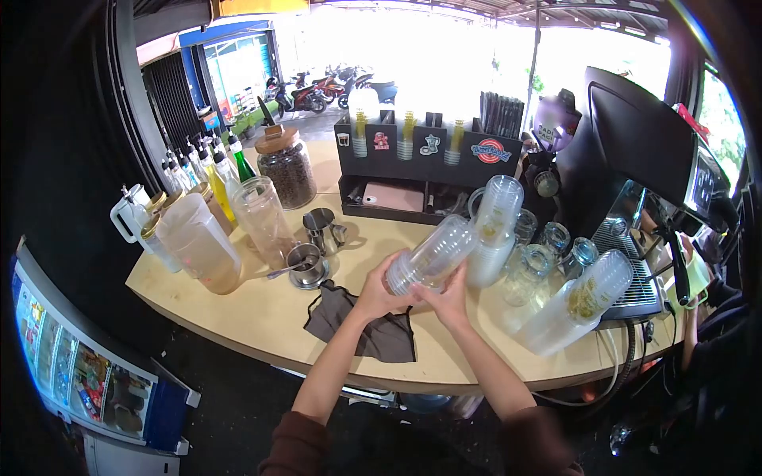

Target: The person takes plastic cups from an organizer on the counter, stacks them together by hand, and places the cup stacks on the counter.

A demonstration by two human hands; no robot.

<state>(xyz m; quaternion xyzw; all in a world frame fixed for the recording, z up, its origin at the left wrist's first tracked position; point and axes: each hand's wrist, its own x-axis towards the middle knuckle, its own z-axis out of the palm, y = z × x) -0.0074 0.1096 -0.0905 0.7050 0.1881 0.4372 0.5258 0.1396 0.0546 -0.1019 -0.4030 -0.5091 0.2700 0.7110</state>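
A tilted stack of clear plastic cups (432, 254) is held between both hands above the wooden counter (270, 321). My left hand (381, 289) wraps round its lower left end. From the right, my right hand (446, 297) grips the same stack near its base. Below them lies a dark grey cloth (373, 329). Just right of the held cups stands another tall cup stack (496, 226), and a third stack (579, 301) leans farther right. A metal drip filter (306, 266) and a steel pitcher (321, 232) are left of my hands.
A black organizer (429, 151) with cups and straws stands at the back. Plastic pitchers (198, 246), a jar of coffee beans (287, 170) and syrup bottles (218, 170) are on the left. Glass jars (528, 274) and a coffee machine (635, 270) stand right; a person's arm (689, 333) shows beyond.
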